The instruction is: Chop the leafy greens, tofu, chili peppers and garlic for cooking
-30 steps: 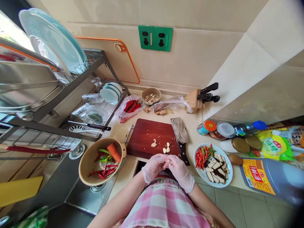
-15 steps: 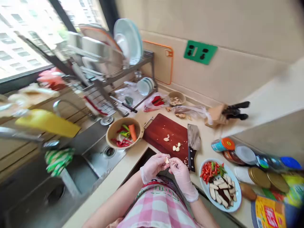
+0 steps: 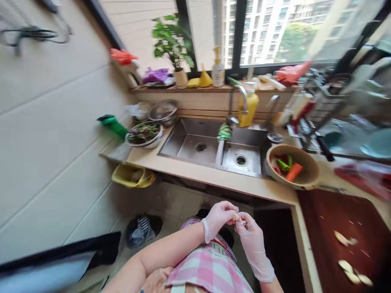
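Both of my hands wear clear gloves and meet in front of my pink checked apron [image 3: 210, 270]. My left hand [image 3: 217, 219] pinches a small garlic clove [image 3: 235, 217]. The closed fingertips of my right hand [image 3: 252, 240] are on the same clove, with a pale bit of skin at them. To the right lies a dark red cutting board [image 3: 324, 224], bearing a garlic clove [image 3: 341, 238] with loose skin and several peeled cloves [image 3: 352, 276] nearer me.
A tan colander [image 3: 313, 171] holds a carrot [image 3: 294, 172] and peppers beside the double sink [image 3: 189, 138]. Far left on the counter stands a bowl of greens [image 3: 145, 134]. A yellow bin [image 3: 128, 179] hangs at the counter edge; a lined trash bin [image 3: 140, 232] stands on the floor.
My view has swung left from the cutting board toward the sink and floor. Both hands have moved away from the board, still holding the garlic clove together.
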`<state>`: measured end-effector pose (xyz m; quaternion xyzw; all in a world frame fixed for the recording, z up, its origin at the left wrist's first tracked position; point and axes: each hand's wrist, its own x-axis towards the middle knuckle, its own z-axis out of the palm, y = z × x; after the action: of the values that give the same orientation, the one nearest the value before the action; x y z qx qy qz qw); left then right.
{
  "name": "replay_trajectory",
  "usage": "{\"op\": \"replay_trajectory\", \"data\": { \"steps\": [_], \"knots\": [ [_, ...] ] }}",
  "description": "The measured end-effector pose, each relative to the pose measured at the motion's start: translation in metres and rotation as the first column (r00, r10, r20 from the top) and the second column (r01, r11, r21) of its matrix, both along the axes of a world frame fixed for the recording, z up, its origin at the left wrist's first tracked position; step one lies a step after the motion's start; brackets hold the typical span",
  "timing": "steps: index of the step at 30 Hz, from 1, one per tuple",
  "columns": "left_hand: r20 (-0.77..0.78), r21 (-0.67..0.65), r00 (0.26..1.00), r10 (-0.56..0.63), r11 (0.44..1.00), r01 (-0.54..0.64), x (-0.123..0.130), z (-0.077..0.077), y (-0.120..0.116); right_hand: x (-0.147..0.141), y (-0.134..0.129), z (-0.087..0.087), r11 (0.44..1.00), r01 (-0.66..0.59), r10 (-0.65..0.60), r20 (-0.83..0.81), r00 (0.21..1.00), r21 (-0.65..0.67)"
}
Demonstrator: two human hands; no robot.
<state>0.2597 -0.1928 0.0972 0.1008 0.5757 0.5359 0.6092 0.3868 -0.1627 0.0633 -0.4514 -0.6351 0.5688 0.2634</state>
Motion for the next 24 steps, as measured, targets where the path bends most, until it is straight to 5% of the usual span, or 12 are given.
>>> {"op": "replay_trajectory", "data": {
  "steps": [6, 12, 19, 24],
  "knots": [
    [0.125, 0.187, 0.961, 0.246, 0.946, -0.266, -0.105, 0.006, -0.075, -0.132, -0.028, 0.010, 0.965, -0.261, 0.259, -0.100, 0.961, 0.000],
    [0.066, 0.241, 0.911, 0.408, 0.879, -0.411, -0.245, 0.006, -0.154, -0.292, -0.081, 0.009, 0.838, -0.545, 0.544, -0.143, 0.827, 0.039],
    [-0.217, 0.158, 0.922, 0.322, 0.943, -0.293, -0.414, -0.011, -0.235, -0.465, -0.140, -0.004, 0.638, -0.690, 0.714, 0.073, 0.696, 0.343],
    [-0.217, 0.096, 0.953, 0.211, 0.976, -0.194, -0.491, -0.007, -0.269, -0.530, -0.171, -0.005, 0.618, -0.713, 0.697, 0.189, 0.692, 0.332]
  ]
}}
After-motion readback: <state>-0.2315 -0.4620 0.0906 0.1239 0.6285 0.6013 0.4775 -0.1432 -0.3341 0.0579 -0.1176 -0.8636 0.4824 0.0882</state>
